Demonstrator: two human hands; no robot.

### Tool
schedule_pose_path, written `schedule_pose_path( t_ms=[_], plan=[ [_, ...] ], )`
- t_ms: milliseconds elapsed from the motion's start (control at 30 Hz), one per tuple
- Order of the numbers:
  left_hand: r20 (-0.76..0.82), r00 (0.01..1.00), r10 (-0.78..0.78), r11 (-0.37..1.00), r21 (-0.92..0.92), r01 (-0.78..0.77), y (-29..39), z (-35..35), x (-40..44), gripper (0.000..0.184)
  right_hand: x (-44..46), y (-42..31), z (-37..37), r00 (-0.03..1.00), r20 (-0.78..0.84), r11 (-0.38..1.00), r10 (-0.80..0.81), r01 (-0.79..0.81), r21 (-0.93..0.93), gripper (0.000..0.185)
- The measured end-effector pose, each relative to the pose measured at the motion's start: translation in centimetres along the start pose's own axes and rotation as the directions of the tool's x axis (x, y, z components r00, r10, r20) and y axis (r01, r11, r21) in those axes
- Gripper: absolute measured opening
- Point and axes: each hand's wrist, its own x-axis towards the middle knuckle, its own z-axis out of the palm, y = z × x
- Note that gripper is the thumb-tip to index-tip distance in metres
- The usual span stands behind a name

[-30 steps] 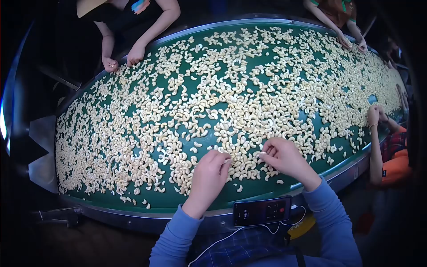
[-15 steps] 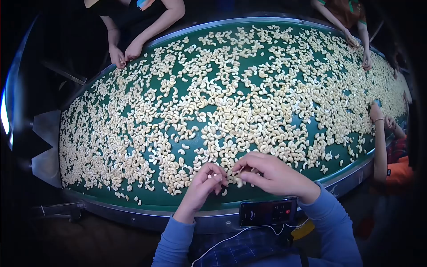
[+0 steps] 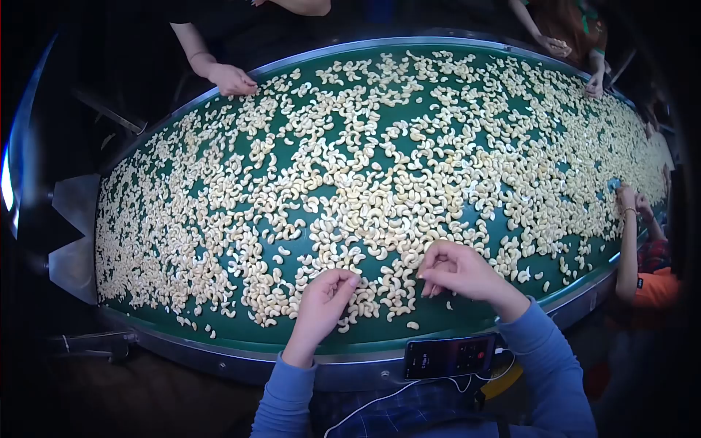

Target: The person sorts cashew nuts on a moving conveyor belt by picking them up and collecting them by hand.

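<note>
Pale cashew nuts (image 3: 380, 204) lie scattered and heaped over a green belt (image 3: 365, 337). My left hand (image 3: 326, 301) is at the near side of the belt, fingers curled and thumb against the index finger, beside the nuts; whatever it holds is hidden. To its right, my right hand (image 3: 454, 271) hovers at the near edge of the nuts with curled fingers and the thumb near the fingertips. Anything within its grip is too small or hidden to make out. A gap with several nuts separates the two hands.
A phone (image 3: 449, 356) with a white cable rests at the belt's near metal rim (image 3: 292, 370). Across the belt are a person's hand (image 3: 232, 80) and another person's hands (image 3: 594, 85). At the right, a co-worker's hands (image 3: 626, 197) reach in. Metal plates (image 3: 73, 270) stand left.
My hands were close together half a second ago and are now apart, the right one moved right. The nuts have shifted left. Across the belt, the left person's hand moved right.
</note>
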Motion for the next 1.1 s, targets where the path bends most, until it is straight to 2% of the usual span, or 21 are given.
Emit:
schedule_pose_path(
  t_ms=[33,67,100,200,333,433,467,500,567,600,633,667,800,900,933,967,1000,1033,1067,1100],
  plan=[
    [-0.036,0.997,0.074,0.995,0.067,-0.072,0.0,0.1,0.9,0.016,-0.9,0.7,-1.2,1.000,-0.004,0.981,0.009,-0.008,0.192,0.011],
    [-0.089,0.971,0.221,0.938,0.292,-0.187,2.0,0.5,1.6,0.015,-1.6,1.0,-2.4,0.998,-0.029,0.986,0.062,-0.056,0.158,0.012],
    [-0.104,0.922,0.373,0.817,0.508,-0.273,4.1,1.0,2.4,0.013,-2.0,1.4,-2.9,0.995,-0.069,0.989,0.077,-0.068,0.129,0.012],
    [-0.096,0.804,0.587,0.617,0.697,-0.367,3.2,2.3,6.6,0.012,-3.5,2.0,-3.8,0.974,-0.209,0.995,0.090,-0.094,-0.011,0.013],
    [-0.014,0.941,0.339,0.681,0.693,-0.236,4.6,1.5,6.2,0.012,-5.9,2.5,-5.7,0.969,-0.230,0.996,0.088,-0.093,-0.010,0.011],
    [-0.039,0.995,0.096,0.956,0.280,-0.082,3.1,0.1,5.4,0.011,-7.5,2.1,-7.1,0.958,-0.263,0.993,0.117,-0.121,0.003,0.011],
    [-0.037,0.998,-0.049,0.981,-0.188,0.041,3.3,0.1,5.1,0.012,-7.9,2.7,-8.0,0.957,-0.252,0.989,0.144,-0.145,0.013,0.011],
    [-0.103,0.994,-0.034,0.924,-0.383,-0.008,3.7,0.7,5.2,0.018,-7.9,3.0,-8.3,0.958,-0.257,0.992,0.129,-0.127,0.024,0.010],
    [-0.199,0.976,0.083,0.966,-0.226,-0.128,3.8,1.9,6.5,0.013,-7.9,3.5,-9.0,0.959,-0.267,0.996,0.094,-0.088,0.036,0.010],
    [-0.234,0.948,0.214,0.975,0.104,-0.194,3.7,2.1,7.3,0.012,-7.9,3.6,-9.4,0.963,-0.252,0.995,0.097,-0.090,0.037,0.011],
    [-0.221,0.912,0.346,0.877,0.423,-0.230,3.6,2.1,8.2,0.011,-8.2,3.3,-9.6,0.966,-0.236,0.995,0.102,-0.097,0.034,0.011],
    [-0.162,0.870,0.466,0.679,0.695,-0.235,3.7,2.3,8.7,0.011,-8.4,2.8,-9.8,0.969,-0.223,0.994,0.107,-0.102,0.032,0.012],
    [-0.247,0.874,0.419,0.565,0.824,-0.038,4.9,2.8,8.7,0.017,-9.3,2.9,-11.5,0.966,-0.234,0.994,0.109,-0.112,-0.002,0.013],
    [-0.259,0.944,0.205,0.652,0.755,0.065,6.4,3.2,7.5,0.020,-9.3,3.0,-12.2,0.962,-0.271,0.996,0.041,-0.060,-0.062,0.014],
    [-0.200,0.969,0.144,0.806,0.592,0.003,5.4,3.5,7.3,0.020,-9.3,2.8,-12.1,0.957,-0.290,0.997,0.004,-0.028,-0.077,0.014],
    [-0.154,0.988,0.027,0.967,0.255,0.014,6.3,5.3,6.3,0.020,-9.3,2.6,-11.8,0.949,-0.313,0.996,-0.029,0.001,-0.088,0.014],
    [-0.065,0.995,-0.073,0.991,-0.114,0.065,7.0,7.7,5.1,0.021,-9.4,2.2,-11.3,0.957,-0.259,0.988,-0.128,0.100,-0.117,0.012],
    [0.128,0.989,-0.080,0.890,-0.437,0.128,6.3,9.6,4.1,0.024,-10.3,-0.9,-10.2,0.989,-0.150,0.999,-0.016,0.012,-0.032,0.012],
    [0.288,0.956,-0.059,0.806,-0.552,0.215,6.0,11.8,3.2,0.028,-10.3,-1.3,-9.5,0.986,-0.020,0.978,-0.166,0.162,-0.132,0.012],
    [0.360,0.927,-0.100,0.760,-0.573,0.305,6.3,14.6,2.3,0.028,-10.2,-1.8,-8.9,0.927,0.094,0.854,-0.362,0.371,-0.366,0.022]
  ],
)
